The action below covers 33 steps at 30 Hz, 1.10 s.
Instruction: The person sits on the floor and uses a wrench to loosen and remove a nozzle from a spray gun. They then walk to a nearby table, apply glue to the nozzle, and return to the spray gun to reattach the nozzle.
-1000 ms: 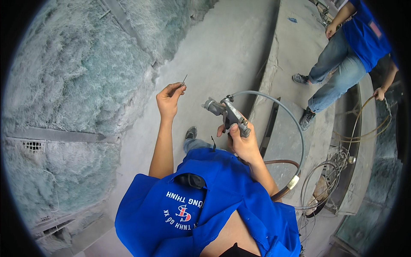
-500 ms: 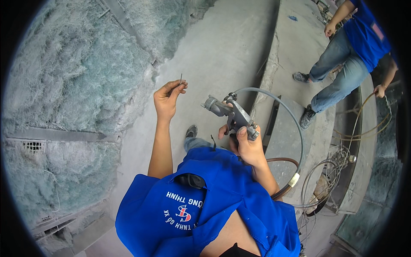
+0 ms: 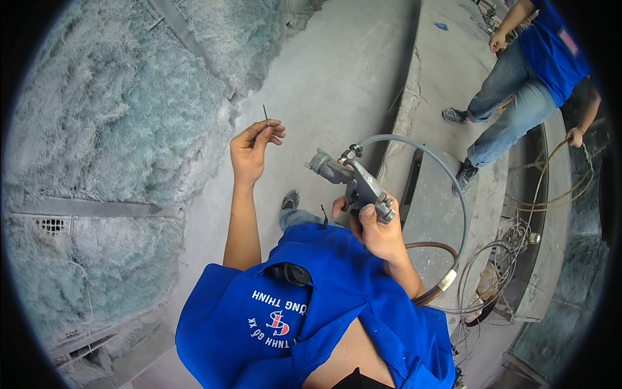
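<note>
My left hand (image 3: 251,148) is raised left of centre, its thumb and fingertips pinching a thin dark metal pin (image 3: 265,113) that points upward. My right hand (image 3: 382,232), in front of my body, wraps round the handle of a grey spray gun (image 3: 364,185). The gun's round nozzle end points left, apart from my left hand. From its fitting a grey hose (image 3: 447,176) arcs over to the right and down beside my forearm. Part of the gun's grip is hidden behind my right fingers.
Frosted, fibrous filter matting (image 3: 116,117) covers the left wall. A concrete ledge (image 3: 447,71) runs along the right, where a person in blue shirt and jeans (image 3: 518,97) stands gripping a brown hose (image 3: 552,155). Tangled hoses and wires (image 3: 495,259) lie at lower right.
The pin between my left fingers has tilted leftward and shows more of its length. My left hand has shifted slightly left; the spray gun has turned and dropped a little in my right hand.
</note>
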Each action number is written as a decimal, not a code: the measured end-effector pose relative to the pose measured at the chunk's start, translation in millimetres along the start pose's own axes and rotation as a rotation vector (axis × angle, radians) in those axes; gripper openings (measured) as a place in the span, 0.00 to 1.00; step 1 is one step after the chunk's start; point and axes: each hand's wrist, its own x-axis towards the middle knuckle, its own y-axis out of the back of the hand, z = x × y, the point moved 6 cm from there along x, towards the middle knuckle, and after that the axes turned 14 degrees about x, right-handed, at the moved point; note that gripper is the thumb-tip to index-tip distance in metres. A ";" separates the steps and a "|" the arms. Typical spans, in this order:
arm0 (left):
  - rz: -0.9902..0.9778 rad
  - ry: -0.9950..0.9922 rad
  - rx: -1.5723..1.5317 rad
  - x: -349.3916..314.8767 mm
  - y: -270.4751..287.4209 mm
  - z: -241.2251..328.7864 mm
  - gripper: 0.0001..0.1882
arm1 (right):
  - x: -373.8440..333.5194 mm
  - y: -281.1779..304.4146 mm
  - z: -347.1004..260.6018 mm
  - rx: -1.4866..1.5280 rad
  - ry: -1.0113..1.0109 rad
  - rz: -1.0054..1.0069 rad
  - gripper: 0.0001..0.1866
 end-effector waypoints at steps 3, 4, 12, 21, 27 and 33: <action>-0.007 0.007 0.009 -0.3 -0.7 2.0 0.11 | -0.4 -0.8 0.4 0.030 0.004 0.009 0.43; -0.011 0.010 0.014 -0.3 -1.1 2.7 0.11 | 0.1 -1.1 -0.9 -0.004 0.045 0.018 0.42; -0.046 0.095 -0.011 0.4 -9.7 4.5 0.06 | 0.6 0.1 -4.8 -0.026 -0.005 0.031 0.40; -0.102 0.161 -0.032 -2.4 -16.8 12.9 0.07 | 1.5 -4.1 -10.0 0.041 0.019 0.046 0.42; -0.090 0.157 -0.022 -2.8 -16.7 17.1 0.10 | 1.0 -5.3 -9.1 0.002 -0.013 0.054 0.42; -0.086 0.160 -0.043 -4.6 -18.0 17.9 0.10 | 0.7 -3.6 -7.0 0.041 -0.055 0.069 0.40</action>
